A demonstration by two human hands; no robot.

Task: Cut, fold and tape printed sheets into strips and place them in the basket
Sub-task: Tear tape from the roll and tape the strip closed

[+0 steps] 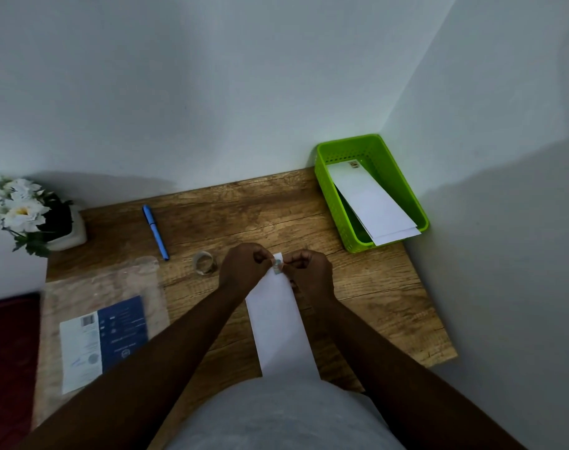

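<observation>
We tape the far end of a folded strip.

Our left hand [244, 264] and right hand [309, 271] both pinch the far end of the folded white strip [281, 326], fingers curled where a small piece of tape [277, 264] sits; we judge the grip is there to keep the fold shut while the tape is pressed down. The strip runs back toward us over the wooden table [374, 303]. The tape roll [204, 262] lies just left of our hands, within easy reach. The green basket [328, 203] stands in the far right corner, finished strips [370, 203] already inside.
</observation>
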